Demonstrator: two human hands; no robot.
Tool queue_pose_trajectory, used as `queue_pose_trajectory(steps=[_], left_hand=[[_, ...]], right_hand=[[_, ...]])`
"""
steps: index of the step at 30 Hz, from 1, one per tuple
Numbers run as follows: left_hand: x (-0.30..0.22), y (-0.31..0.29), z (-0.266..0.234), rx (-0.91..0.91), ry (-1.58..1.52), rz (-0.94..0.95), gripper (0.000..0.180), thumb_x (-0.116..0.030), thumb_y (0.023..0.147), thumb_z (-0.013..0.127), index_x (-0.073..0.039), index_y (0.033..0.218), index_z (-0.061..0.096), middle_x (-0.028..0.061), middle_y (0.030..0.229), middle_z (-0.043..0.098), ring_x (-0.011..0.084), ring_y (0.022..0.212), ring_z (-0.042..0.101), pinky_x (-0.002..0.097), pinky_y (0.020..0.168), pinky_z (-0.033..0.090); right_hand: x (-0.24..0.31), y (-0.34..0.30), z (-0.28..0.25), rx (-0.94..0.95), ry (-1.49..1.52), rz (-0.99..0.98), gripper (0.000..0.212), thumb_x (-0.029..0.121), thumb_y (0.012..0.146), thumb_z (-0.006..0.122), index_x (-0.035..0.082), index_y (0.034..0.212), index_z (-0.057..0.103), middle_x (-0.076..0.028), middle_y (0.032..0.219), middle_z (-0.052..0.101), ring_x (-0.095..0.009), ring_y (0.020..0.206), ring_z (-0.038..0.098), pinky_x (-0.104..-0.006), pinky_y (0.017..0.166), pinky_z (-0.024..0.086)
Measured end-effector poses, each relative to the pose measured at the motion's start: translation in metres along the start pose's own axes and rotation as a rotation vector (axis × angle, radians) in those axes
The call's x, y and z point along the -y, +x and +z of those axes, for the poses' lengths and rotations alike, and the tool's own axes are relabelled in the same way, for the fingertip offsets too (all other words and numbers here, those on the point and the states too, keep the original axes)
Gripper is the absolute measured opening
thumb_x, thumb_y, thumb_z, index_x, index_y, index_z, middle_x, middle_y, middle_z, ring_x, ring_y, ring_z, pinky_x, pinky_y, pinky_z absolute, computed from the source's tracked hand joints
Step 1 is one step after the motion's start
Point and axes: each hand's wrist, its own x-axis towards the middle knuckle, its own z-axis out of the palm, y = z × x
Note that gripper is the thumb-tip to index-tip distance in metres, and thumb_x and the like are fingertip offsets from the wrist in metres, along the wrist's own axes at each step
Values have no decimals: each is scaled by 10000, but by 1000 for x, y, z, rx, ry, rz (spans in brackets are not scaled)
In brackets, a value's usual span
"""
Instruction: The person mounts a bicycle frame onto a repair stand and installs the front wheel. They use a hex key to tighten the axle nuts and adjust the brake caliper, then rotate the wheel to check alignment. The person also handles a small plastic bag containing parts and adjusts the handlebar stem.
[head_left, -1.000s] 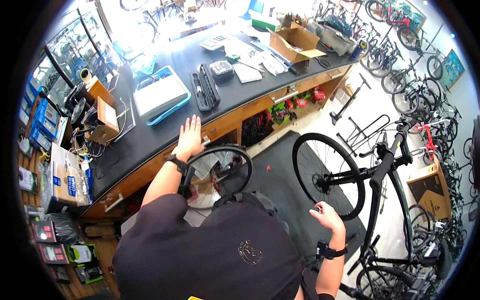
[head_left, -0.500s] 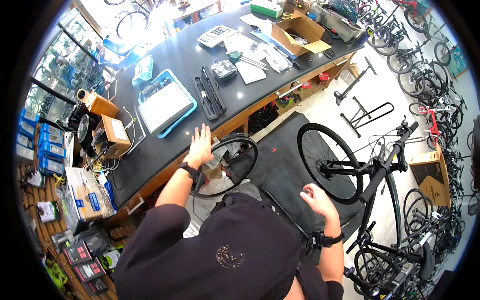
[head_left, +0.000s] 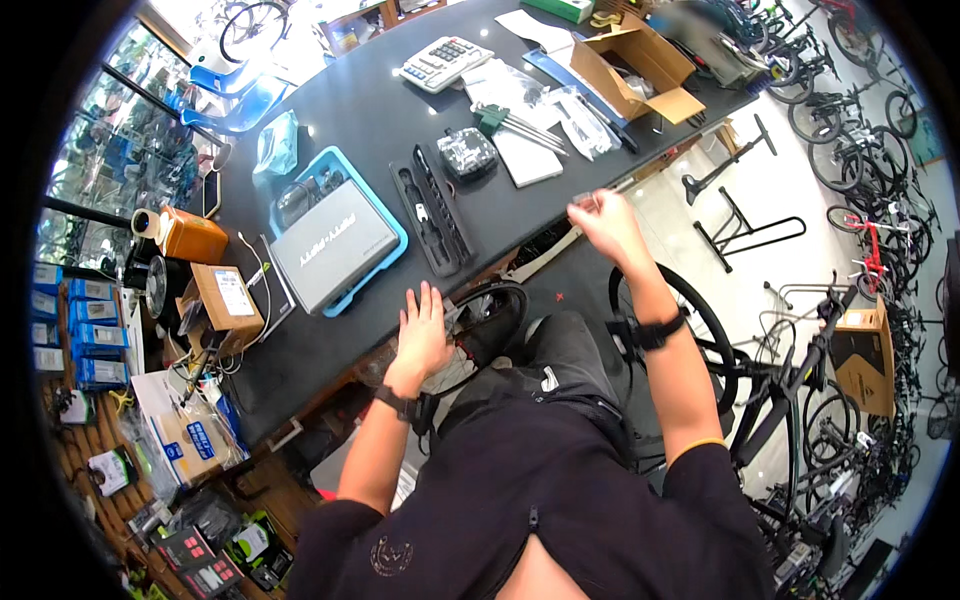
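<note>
My left hand lies flat with its fingers stretched out at the front edge of the dark workbench. Just beyond its fingertips is a long open black case with slots. My right hand is raised near the bench's front edge, thumb and fingers closed in a pinch. A small greyish thing seems to show at those fingertips, too small to name. A loose bicycle wheel stands below the bench edge, partly hidden by my left hand and legs.
On the bench are a blue tray holding a grey box, a calculator, a black pouch-like item, white papers and an open cardboard box. To the right are a black bicycle and a floor stand.
My right hand has come up and forward from beside my body to the bench edge. My body has straightened and turned toward the bench, while my left hand stays at its edge.
</note>
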Motion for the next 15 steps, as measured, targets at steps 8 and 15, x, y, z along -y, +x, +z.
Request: queue_pose_trajectory(steps=[8, 15], left_hand=[[-12, 5, -4, -88, -138, -101, 1007, -219, 745, 791, 14, 1515, 186, 206, 1595, 153, 451, 1457, 156, 558, 1143, 276], [-47, 16, -8, -66, -182, -302, 988, -186, 728, 787, 98, 1478, 210, 293, 1570, 136, 487, 1449, 142, 474, 1098, 376]], right_hand=[[37, 235, 82, -202, -197, 15, 526, 414, 744, 755, -33, 1009, 674, -219, 918, 705, -343, 883, 687, -402, 787, 534], [42, 320, 119, -186, -296, -107, 346, 336, 820, 687, 39, 998, 679, -229, 1089, 625, -417, 973, 653, -465, 858, 532]])
